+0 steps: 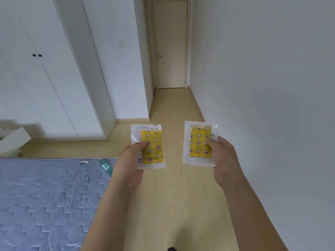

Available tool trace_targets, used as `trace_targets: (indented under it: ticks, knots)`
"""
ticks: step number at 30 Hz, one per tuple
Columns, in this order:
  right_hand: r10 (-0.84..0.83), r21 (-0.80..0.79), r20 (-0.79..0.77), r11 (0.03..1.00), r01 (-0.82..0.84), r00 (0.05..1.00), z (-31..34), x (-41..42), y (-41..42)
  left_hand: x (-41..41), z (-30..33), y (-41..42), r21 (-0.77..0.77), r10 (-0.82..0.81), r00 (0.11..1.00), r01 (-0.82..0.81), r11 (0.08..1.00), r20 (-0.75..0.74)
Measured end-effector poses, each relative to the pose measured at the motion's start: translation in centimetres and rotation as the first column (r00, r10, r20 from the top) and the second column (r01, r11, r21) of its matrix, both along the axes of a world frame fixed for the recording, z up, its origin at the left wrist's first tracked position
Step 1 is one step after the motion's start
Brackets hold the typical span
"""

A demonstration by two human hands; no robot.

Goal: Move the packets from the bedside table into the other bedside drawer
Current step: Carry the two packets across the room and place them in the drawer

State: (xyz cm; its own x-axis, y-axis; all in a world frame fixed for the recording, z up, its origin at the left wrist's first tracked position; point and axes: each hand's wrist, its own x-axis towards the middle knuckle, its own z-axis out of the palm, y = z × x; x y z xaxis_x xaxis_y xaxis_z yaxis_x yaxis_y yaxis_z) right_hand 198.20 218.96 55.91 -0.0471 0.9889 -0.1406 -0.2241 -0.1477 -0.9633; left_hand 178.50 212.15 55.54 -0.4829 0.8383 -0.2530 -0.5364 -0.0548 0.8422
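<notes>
You were carrying one packet in each hand.

Your left hand (129, 164) pinched a clear plastic packet with a yellow star-and-flower pouch inside (151, 147), and your right hand (222, 156) pinched its twin packet (198, 144). Both were up in the air over the pale wood floor (174, 205), beside the blue quilted bed (45, 200). No drawer showed, so next you likely had to walk to it.

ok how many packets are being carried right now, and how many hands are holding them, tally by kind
packets: 2, one pinched in the left hand, the other in the right hand
hands: 2, each holding one packet upright over the wooden floor
total: 4
</notes>
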Motion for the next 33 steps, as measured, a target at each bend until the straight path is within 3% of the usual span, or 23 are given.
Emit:
trace_targets:
  ticks: [11, 22, 33]
  knots:
    - [0.157, 0.11, 0.013, 0.981, -0.157, 0.988, 3.7, -17.8, 25.3, -16.6, 2.5, 23.1, 0.132, 0.137, 0.986, -0.124, 0.983, -0.095]
    - [0.32, 0.036, 0.008, 0.947, -0.32, 0.947, -1.6, -34.2, 46.1, -31.3, -2.0, 41.0, -0.058, 0.264, 0.944, -0.28, 0.958, -0.196]
    - [0.533, 0.108, -0.003, 0.842, -0.529, 0.846, 1.9, -57.2, 67.6, -50.8, 3.0, 58.2, 0.063, 0.45, 0.839, -0.454, 0.889, -0.306]
